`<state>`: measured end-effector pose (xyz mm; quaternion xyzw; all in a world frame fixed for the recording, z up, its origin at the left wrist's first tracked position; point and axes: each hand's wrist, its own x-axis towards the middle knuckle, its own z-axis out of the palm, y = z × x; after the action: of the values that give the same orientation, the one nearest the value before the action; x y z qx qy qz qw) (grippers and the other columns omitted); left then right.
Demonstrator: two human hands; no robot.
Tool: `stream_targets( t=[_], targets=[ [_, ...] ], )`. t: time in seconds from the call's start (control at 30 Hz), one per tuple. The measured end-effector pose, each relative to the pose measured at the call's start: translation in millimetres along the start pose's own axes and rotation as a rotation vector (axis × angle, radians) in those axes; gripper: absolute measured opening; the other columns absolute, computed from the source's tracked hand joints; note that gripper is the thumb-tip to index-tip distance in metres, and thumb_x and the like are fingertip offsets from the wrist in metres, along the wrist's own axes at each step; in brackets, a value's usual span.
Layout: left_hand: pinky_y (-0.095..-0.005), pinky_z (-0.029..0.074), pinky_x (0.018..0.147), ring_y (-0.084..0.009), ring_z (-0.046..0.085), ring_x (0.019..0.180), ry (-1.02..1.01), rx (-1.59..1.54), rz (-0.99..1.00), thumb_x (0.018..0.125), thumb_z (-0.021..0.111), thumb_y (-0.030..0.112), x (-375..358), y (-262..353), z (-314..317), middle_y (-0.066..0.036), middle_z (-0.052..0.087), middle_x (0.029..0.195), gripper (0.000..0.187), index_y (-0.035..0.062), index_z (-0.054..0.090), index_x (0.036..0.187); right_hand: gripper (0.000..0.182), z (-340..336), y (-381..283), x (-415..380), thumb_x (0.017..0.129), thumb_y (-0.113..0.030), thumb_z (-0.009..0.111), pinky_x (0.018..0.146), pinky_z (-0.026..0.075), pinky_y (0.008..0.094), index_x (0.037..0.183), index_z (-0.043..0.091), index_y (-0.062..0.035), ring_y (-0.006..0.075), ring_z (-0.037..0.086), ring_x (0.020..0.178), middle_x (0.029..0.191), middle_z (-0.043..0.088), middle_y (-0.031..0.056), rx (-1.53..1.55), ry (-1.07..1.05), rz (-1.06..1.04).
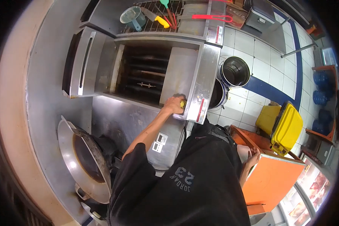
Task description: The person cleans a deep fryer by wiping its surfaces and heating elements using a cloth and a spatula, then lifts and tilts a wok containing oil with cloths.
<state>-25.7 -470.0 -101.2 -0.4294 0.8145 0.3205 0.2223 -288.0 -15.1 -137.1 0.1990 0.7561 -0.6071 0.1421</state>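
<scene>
Yellow sponge [182,103] pressed under left hand [174,104].

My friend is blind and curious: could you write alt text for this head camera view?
Seen from above, a person in a black shirt presses their left hand, gripping a yellow scrubbing pad, against an open stainless steel fryer cabinet. Their right hand rests on an orange counter, beside a yellow lidded bin.
</scene>
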Motion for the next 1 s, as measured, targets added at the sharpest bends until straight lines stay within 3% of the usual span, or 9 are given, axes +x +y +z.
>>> stream_targets(
  t=[0.27, 0.37, 0.43, 0.53, 0.73, 0.77, 0.87, 0.93, 1.0],
  targets=[
    [-0.0398, 0.051, 0.088, -0.0337, 0.064, 0.101, -0.09, -0.164, 0.068, 0.056, 0.079, 0.03, 18, -22, 1, -0.013, 0.068, 0.109, 0.06, 0.0139, 0.064, 0.112, 0.026, 6, 13, 0, 0.1, -0.025, 0.049, 0.082, 0.052, 0.0374, 0.109, 0.059, -0.0028, 0.0216, 0.064, 0.093, 0.102, 0.066, 0.0121, 0.027, -0.01, -0.057],
    [-0.035, 0.05, 0.086, -0.0254, 0.064, 0.098, -0.145, -0.384, 0.075, 0.059, 0.079, 0.024, 24, -30, 4, -0.009, 0.068, 0.104, 0.056, 0.0117, 0.063, 0.111, 0.022, 8, 12, -3, 0.099, -0.024, 0.051, 0.08, 0.052, 0.0352, 0.106, 0.06, -0.005, 0.0193, 0.064, 0.091, 0.099, 0.067, 0.0094, 0.077, 0.0, -0.034],
    [-0.0298, 0.05, 0.084, -0.0172, 0.062, 0.094, -0.28, -0.751, 0.035, 0.066, 0.076, 0.013, 24, -31, 4, -0.005, 0.066, 0.096, 0.05, 0.0081, 0.06, 0.113, 0.021, 15, 3, -10, 0.099, -0.024, 0.051, 0.079, 0.052, 0.0335, 0.106, 0.06, -0.0059, 0.0181, 0.064, 0.091, 0.098, 0.066, 0.0074, 0.053, -0.009, -0.042],
    [-0.0284, 0.048, 0.087, -0.0149, 0.06, 0.101, -0.355, -0.943, 0.035, 0.073, 0.074, 0.009, 21, -35, -3, -0.005, 0.063, 0.107, 0.058, 0.0058, 0.05, 0.125, 0.022, 26, -9, -17, 0.098, -0.024, 0.051, 0.079, 0.052, 0.0329, 0.105, 0.06, -0.0062, 0.0177, 0.064, 0.09, 0.097, 0.066, 0.0069, 0.011, -0.027, -0.06],
    [-0.0286, 0.048, 0.089, -0.0141, 0.06, 0.104, -0.428, -1.212, 0.109, 0.077, 0.072, 0.009, 32, -61, 14, -0.006, 0.063, 0.11, 0.055, 0.005, 0.049, 0.126, 0.021, 55, -31, -24, 0.099, -0.024, 0.051, 0.078, 0.051, 0.0316, 0.104, 0.061, -0.0067, 0.0163, 0.062, 0.088, 0.097, 0.065, 0.0053, -0.023, -0.092, -0.149],
    [-0.0286, 0.048, 0.089, -0.0141, 0.06, 0.104, -0.431, -1.223, 0.112, 0.077, 0.072, 0.009, 32, -61, 14, -0.006, 0.063, 0.11, 0.055, 0.005, 0.049, 0.126, 0.021, 60, -35, -24, 0.099, -0.024, 0.051, 0.078, 0.051, 0.0312, 0.104, 0.061, -0.0066, 0.016, 0.062, 0.089, 0.097, 0.064, 0.0052, -0.012, -0.118, -0.168],
    [-0.0329, 0.049, 0.088, -0.0202, 0.061, 0.103, -0.302, -0.828, 0.165, 0.074, 0.075, 0.022, 30, -57, -5, -0.008, 0.065, 0.108, 0.052, 0.0056, 0.056, 0.12, 0.021, 77, -54, -34, 0.099, -0.023, 0.05, 0.078, 0.052, 0.0305, 0.104, 0.061, -0.0059, 0.0156, 0.061, 0.089, 0.097, 0.064, 0.0057, -0.078, -0.134, -0.193],
    [-0.0362, 0.048, 0.09, -0.0275, 0.062, 0.104, -0.243, -0.356, 0.187, 0.071, 0.076, 0.039, 14, -41, -32, -0.013, 0.067, 0.11, 0.062, 0.0051, 0.057, 0.12, 0.02, 80, -52, -31, 0.099, -0.023, 0.051, 0.078, 0.052, 0.0305, 0.103, 0.061, -0.0058, 0.0154, 0.061, 0.089, 0.097, 0.064, 0.0059, -0.083, -0.147, -0.214],
    [-0.0366, 0.048, 0.09, -0.0292, 0.063, 0.104, -0.265, -0.331, 0.217, 0.07, 0.076, 0.044, 21, -47, -22, -0.015, 0.067, 0.108, 0.066, 0.0047, 0.058, 0.12, 0.022, 81, -50, -34, 0.099, -0.024, 0.052, 0.075, 0.052, 0.0296, 0.106, 0.063, -0.0057, 0.0142, 0.064, 0.085, 0.096, 0.068, 0.0076, -0.054, -0.157, -0.24]
  ],
)
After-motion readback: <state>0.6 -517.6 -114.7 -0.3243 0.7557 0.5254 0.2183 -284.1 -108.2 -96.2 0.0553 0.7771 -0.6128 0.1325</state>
